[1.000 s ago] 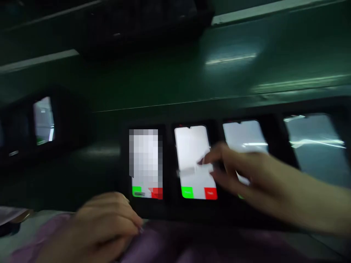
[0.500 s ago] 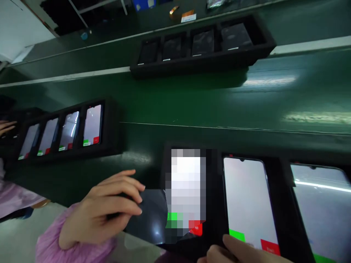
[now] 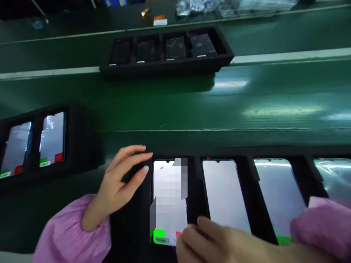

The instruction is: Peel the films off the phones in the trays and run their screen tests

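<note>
My left hand (image 3: 123, 179) hovers at the left end of a black foam tray (image 3: 195, 182), fingers apart and holding nothing I can see. Its fingertips are just beside the upper left edge of the leftmost phone (image 3: 164, 204), whose lit white screen has green and red blocks at the bottom. A patch of that screen is blurred out. My right hand (image 3: 211, 241) is curled over the lower part of the tray, fingers bent at that phone's lower right corner by the red block. What lies within those fingers is hidden. A second lit phone (image 3: 222, 190) lies partly under this hand.
Further right are two more lit phones (image 3: 279, 193) in the tray. At left stands another black tray (image 3: 79, 146) of lit phones. Across the green bench, a third tray (image 3: 164, 69) holds dark phones. Clear plastic bags (image 3: 197, 7) lie at the back.
The view has shifted rightward. My left hand has risen to the tray's left edge. My right hand has gone from the second phone's bottom to the leftmost phone's lower right corner.
</note>
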`<state>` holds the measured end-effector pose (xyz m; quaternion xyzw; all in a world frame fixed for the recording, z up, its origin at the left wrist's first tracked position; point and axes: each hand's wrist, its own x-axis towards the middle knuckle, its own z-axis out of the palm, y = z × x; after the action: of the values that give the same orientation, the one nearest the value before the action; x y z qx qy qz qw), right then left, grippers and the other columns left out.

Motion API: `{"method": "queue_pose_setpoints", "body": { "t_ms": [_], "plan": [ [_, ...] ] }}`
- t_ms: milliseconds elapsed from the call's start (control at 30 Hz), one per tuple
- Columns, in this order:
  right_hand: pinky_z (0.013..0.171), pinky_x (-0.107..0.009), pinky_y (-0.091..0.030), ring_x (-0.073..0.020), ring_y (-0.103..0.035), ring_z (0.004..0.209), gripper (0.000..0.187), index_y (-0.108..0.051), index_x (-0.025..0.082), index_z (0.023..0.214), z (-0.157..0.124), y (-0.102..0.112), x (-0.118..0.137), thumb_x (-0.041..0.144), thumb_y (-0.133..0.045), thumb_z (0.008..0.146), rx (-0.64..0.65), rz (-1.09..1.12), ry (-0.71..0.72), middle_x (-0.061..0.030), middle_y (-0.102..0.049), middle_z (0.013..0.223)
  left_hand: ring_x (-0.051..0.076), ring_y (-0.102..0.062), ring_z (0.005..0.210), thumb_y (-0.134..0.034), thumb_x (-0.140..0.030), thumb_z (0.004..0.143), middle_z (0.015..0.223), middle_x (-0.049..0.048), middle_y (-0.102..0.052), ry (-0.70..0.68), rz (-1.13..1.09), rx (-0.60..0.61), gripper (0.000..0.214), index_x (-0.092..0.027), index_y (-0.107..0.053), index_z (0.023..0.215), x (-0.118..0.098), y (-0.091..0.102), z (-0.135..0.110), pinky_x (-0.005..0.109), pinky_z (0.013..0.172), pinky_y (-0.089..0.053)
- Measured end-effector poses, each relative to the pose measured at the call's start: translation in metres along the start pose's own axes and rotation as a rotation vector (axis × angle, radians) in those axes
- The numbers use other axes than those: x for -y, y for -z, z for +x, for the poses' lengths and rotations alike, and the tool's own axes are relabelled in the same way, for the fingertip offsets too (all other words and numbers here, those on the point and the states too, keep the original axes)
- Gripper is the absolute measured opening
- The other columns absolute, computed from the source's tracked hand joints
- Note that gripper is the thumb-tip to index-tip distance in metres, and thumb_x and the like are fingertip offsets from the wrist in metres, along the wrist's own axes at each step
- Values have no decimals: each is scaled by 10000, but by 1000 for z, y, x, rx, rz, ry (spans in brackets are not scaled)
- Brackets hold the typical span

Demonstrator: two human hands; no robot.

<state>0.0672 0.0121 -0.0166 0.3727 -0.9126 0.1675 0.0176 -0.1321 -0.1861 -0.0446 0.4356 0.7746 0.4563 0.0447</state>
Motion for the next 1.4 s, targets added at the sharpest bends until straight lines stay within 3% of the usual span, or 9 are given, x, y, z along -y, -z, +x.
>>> {"method": "queue_pose_setpoints", "body": {
  "t_ms": [100, 200, 300, 433, 567, 767, 1000, 1167, 1400],
  "plan": [
    [546, -339, -389, -168, -513, 669, 146, -657, 185, 873, 18, 14, -35, 82, -589, 951, -146, 213, -164, -11, -618, 804, 220, -572, 1406, -506, -418, 1092, 1481, 37, -625, 251, -350, -210, 354, -345, -652, 1406, 11, -37, -11, 372, 1180, -501],
    [567, -273, -417, -127, -554, 660, 100, -686, 190, 953, 31, 32, -82, 137, -608, 987, -309, 650, -548, 2, -633, 785, 232, -525, 1460, -331, -547, 1117, 1526, 29, -607, 357, -505, -261, 483, -332, -614, 1443, 14, -58, -17, 426, 1270, -402],
    [448, -235, -307, -76, -459, 537, 72, -687, 186, 877, 36, 55, -118, 192, -731, 932, -459, 1008, -885, 24, -566, 699, 233, -515, 1464, -312, -626, 1097, 1518, 31, -607, 356, -544, -229, 544, -320, -615, 1428, 12, -62, -15, 412, 1264, -398],
    [405, -215, -245, -34, -395, 492, 224, -638, 167, 759, 36, 80, -126, 79, -661, 963, -610, 1103, -1168, 32, -482, 678, 248, -564, 1398, -344, -669, 1075, 1465, 56, -616, 352, -575, -242, 546, -314, -618, 1387, 11, -60, -12, 439, 1225, -437],
    [427, -169, -280, -17, -420, 503, 215, -630, 150, 817, 35, 85, -113, 34, -604, 996, -612, 1067, -1207, 51, -474, 670, 255, -601, 1356, -445, -606, 1075, 1416, 68, -632, 341, -588, -284, 442, -308, -622, 1348, 10, -63, -10, 476, 1204, -466],
    [439, -164, -322, -16, -456, 517, 169, -648, 152, 842, 23, 79, -108, 82, -664, 995, -596, 983, -1190, 60, -497, 668, 214, -647, 1279, -409, -573, 1096, 1339, 63, -683, 282, -525, -345, 418, -293, -626, 1317, 9, -66, -8, 398, 1113, -538],
    [499, -182, -358, -7, -506, 543, 116, -665, 140, 888, 12, 70, -100, 103, -668, 997, -558, 917, -1119, 82, -549, 647, 219, -635, 1290, -425, -551, 1097, 1339, 55, -677, 238, -546, -331, 393, -307, -656, 1300, 13, -65, -6, 413, 1153, -508],
    [490, -164, -333, 16, -461, 508, 144, -666, 135, 871, 16, 64, -86, 59, -650, 992, -539, 894, -1142, 96, -531, 607, 219, -652, 1280, -428, -548, 1097, 1319, 46, -696, 212, -556, -328, 368, -312, -649, 1272, 19, -68, 0, 413, 1121, -547],
    [459, -157, -342, 0, -471, 541, 89, -692, 160, 911, 13, 60, -78, 161, -695, 999, -511, 877, -1088, 54, -576, 735, 207, -657, 1275, -437, -550, 1096, 1311, 31, -700, 187, -588, -310, 361, -309, -659, 1247, 24, -70, 5, 382, 1096, -563]
  ]
}}
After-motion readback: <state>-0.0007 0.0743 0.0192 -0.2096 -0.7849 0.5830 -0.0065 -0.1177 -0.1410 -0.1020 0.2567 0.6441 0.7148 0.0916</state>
